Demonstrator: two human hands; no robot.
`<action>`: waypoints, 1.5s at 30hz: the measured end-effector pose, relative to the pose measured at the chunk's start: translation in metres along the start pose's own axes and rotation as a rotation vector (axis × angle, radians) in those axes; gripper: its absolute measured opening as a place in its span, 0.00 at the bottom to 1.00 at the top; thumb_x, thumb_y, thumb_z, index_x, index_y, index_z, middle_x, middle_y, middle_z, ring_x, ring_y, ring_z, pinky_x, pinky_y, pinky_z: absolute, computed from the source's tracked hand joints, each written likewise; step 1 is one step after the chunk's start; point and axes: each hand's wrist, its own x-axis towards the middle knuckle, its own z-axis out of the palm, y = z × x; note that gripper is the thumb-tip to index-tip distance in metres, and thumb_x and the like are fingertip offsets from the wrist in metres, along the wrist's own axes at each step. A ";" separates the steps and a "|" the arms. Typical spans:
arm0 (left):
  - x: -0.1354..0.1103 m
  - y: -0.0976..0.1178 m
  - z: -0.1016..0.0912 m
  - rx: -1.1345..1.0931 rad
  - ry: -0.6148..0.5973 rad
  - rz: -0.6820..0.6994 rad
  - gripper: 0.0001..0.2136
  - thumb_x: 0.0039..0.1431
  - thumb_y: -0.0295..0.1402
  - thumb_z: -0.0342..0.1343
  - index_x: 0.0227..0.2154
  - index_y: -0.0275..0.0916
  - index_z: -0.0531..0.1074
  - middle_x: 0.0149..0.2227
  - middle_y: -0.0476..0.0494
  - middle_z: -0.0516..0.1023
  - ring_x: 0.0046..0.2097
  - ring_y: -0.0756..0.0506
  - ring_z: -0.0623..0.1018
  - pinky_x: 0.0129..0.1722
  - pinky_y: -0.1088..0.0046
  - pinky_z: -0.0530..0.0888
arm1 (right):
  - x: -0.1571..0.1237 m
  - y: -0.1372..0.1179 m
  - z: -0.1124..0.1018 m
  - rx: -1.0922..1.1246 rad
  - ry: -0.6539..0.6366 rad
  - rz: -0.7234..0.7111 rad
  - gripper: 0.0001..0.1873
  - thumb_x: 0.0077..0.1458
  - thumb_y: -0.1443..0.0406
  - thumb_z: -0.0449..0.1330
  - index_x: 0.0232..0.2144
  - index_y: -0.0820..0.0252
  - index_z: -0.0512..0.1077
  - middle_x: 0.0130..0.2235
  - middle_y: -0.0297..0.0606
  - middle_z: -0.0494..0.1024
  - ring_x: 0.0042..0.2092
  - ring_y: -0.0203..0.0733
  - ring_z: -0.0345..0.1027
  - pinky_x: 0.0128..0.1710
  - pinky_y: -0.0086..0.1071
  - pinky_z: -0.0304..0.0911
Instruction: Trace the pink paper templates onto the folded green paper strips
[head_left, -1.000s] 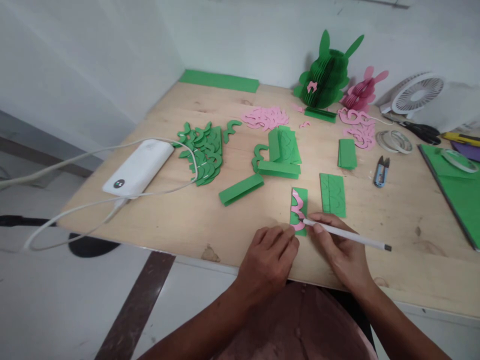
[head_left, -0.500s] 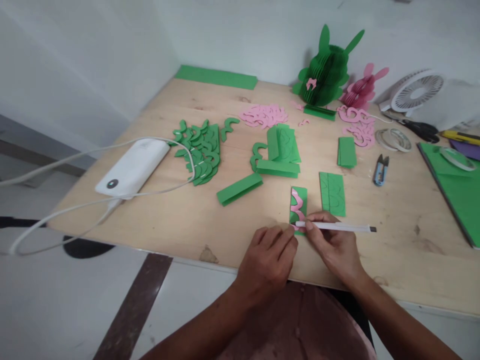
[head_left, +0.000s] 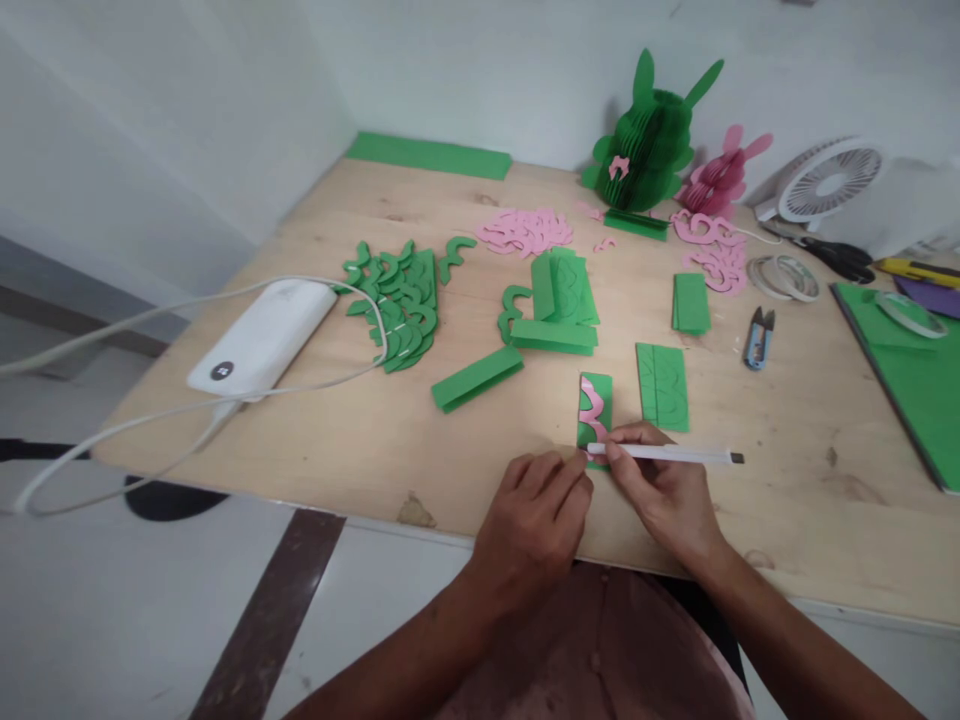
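A white pen (head_left: 660, 453) with a dark tip lies nearly level in the closed fingers of my right hand (head_left: 670, 490). Its tip touches the lower left edge of a wavy pink paper cutout (head_left: 594, 402), which lies on a small green paper piece (head_left: 606, 388). My left hand (head_left: 536, 510) is closed, fingers curled, its fingertips pressing the lower end of that green paper and cutout against the table. To the right lies a green paper (head_left: 663, 388) with wavy outlines drawn on it. My fingers hide the lower part of the cutout.
Green cutouts (head_left: 405, 310) and pink cutouts (head_left: 525, 232) lie in heaps beyond my hands. Folded green papers (head_left: 478, 380) are nearby. A power bank (head_left: 262, 340) with a looping cable is at left. Blue thread snips (head_left: 759, 340), tape rolls (head_left: 796, 280) and a fan (head_left: 829, 185) stand right.
The pen's tip has shifted very slightly left along the pink cutout's edge. My left hand stays pressed in place; the whole view has moved slightly.
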 end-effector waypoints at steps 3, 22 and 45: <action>0.000 0.000 0.000 -0.005 0.008 0.001 0.08 0.64 0.24 0.47 0.37 0.33 0.71 0.48 0.39 0.77 0.45 0.42 0.72 0.43 0.62 0.67 | 0.000 -0.001 0.000 0.006 0.002 0.011 0.08 0.59 0.61 0.58 0.31 0.58 0.72 0.29 0.35 0.78 0.30 0.38 0.73 0.30 0.31 0.70; 0.000 0.001 -0.001 0.005 -0.009 -0.009 0.09 0.64 0.25 0.46 0.37 0.34 0.71 0.48 0.39 0.77 0.45 0.43 0.73 0.44 0.63 0.67 | 0.000 -0.005 -0.005 -0.077 -0.018 0.029 0.08 0.58 0.61 0.56 0.30 0.56 0.72 0.29 0.35 0.78 0.31 0.40 0.73 0.32 0.32 0.69; 0.001 0.002 -0.001 0.011 -0.005 -0.015 0.08 0.64 0.24 0.47 0.37 0.34 0.72 0.47 0.39 0.77 0.45 0.42 0.73 0.44 0.62 0.68 | 0.002 0.000 -0.014 -0.100 -0.024 0.022 0.07 0.58 0.63 0.57 0.29 0.57 0.71 0.27 0.33 0.76 0.30 0.38 0.70 0.30 0.28 0.65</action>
